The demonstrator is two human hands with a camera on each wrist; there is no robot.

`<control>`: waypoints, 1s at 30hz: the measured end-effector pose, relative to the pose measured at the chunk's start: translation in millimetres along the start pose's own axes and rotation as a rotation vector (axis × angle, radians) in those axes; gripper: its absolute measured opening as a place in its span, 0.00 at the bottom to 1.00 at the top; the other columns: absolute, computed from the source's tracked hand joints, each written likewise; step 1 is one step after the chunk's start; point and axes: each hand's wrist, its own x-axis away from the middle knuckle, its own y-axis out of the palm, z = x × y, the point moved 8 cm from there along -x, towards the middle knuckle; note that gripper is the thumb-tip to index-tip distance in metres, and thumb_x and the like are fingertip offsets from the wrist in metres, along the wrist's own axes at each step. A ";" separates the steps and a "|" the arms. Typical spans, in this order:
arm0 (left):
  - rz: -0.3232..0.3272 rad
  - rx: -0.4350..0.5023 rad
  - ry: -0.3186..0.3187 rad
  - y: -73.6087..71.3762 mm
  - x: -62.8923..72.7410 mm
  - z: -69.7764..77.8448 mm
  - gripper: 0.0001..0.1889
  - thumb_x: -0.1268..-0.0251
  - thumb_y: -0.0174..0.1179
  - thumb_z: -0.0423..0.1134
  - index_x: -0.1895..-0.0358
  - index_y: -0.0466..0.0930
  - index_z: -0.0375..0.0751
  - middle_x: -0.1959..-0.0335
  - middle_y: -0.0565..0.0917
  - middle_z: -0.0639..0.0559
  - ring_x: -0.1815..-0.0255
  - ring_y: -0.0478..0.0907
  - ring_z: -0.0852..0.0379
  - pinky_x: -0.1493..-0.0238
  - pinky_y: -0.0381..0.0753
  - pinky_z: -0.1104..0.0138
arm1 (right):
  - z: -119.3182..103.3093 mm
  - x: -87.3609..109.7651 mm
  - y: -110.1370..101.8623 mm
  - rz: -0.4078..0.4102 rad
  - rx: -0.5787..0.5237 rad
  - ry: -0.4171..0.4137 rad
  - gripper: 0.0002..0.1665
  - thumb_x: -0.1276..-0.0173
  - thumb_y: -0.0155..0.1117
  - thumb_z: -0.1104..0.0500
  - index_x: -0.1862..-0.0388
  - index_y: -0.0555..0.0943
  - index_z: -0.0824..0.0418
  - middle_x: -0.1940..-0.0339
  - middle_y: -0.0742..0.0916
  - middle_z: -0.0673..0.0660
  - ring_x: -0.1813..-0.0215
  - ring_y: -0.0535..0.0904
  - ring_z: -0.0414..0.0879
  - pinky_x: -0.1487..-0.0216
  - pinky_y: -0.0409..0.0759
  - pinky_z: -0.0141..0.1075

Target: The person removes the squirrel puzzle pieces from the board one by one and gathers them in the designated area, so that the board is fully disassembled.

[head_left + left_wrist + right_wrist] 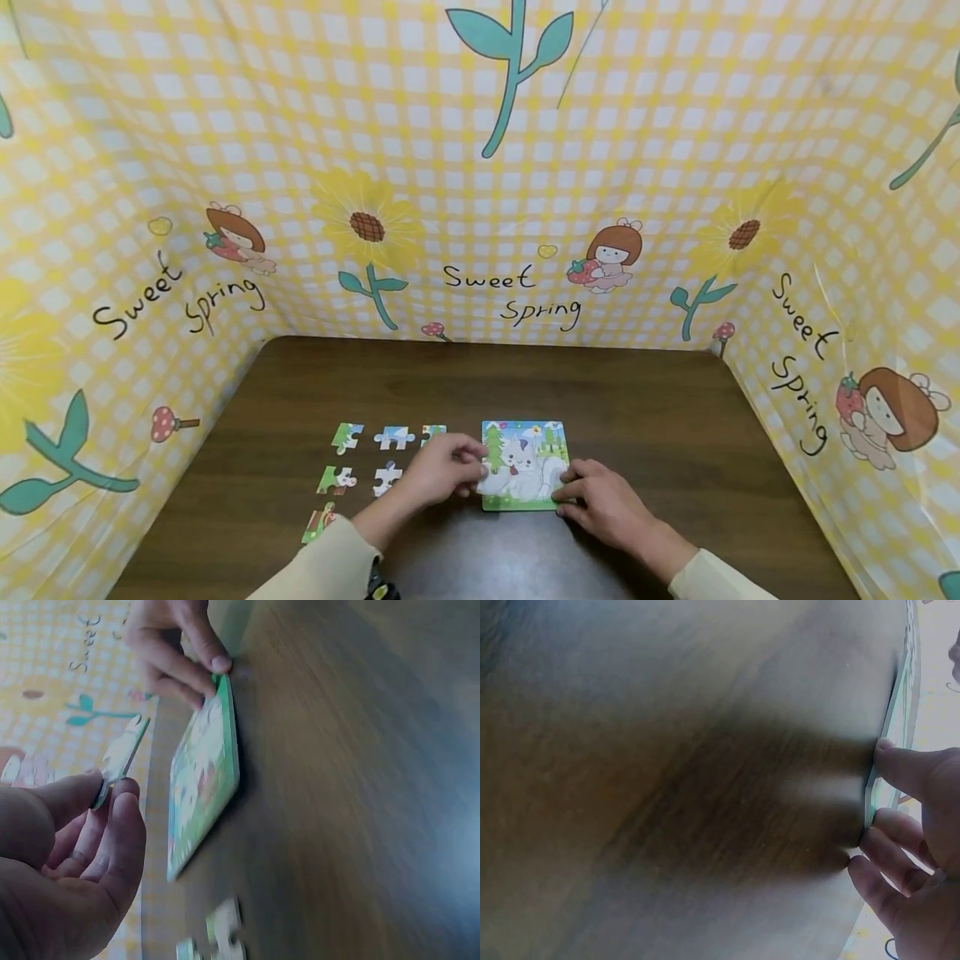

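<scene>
My left hand (438,471) pinches a jigsaw piece (124,754) between thumb and fingers, held up in the left wrist view beside the puzzle board (525,433). This square board has a green border and shows a white fluffy animal among trees. My right hand (603,504) grips its near right corner, with the thumb (900,765) on the near edge and the other fingers along the right side. Left of the board lie several loose jigsaw pieces (393,437) in rough rows, some partly hidden by my left hand and arm.
Everything lies on a dark brown wooden table (637,392). Yellow checked cloth (480,200) printed with flowers and "Sweet Spring" walls it in at the back and both sides. A loose piece (318,523) with red and green lies close to my left sleeve (330,562).
</scene>
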 end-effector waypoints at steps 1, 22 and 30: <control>0.006 0.002 -0.012 -6.0 6.0 -3.6 0.08 0.35 0.68 0.30 0.55 0.86 0.30 0.71 0.86 0.48 0.77 0.82 0.53 0.71 0.86 0.52 | -0.6 0.2 -0.1 -0.004 -0.002 0.003 0.09 0.40 0.79 0.51 0.59 0.93 0.45 0.56 0.84 0.45 0.53 0.78 0.40 0.54 0.81 0.39; 0.149 -0.198 -0.180 -100.7 102.3 -75.6 0.05 0.37 0.67 0.29 0.60 0.86 0.31 0.75 0.85 0.48 0.81 0.81 0.54 0.78 0.83 0.63 | 1.0 -6.0 -0.1 -0.076 -0.042 0.051 0.07 0.37 0.77 0.50 0.60 0.93 0.45 0.58 0.82 0.41 0.56 0.76 0.38 0.58 0.79 0.35; 0.244 -0.493 -0.141 -103.5 100.7 -64.4 0.02 0.46 0.71 0.30 0.70 0.89 0.39 0.76 0.86 0.56 0.77 0.79 0.62 0.72 0.77 0.68 | 3.8 -2.3 4.2 -0.082 -0.045 0.059 0.08 0.37 0.77 0.49 0.59 0.93 0.44 0.58 0.81 0.42 0.58 0.75 0.37 0.60 0.78 0.34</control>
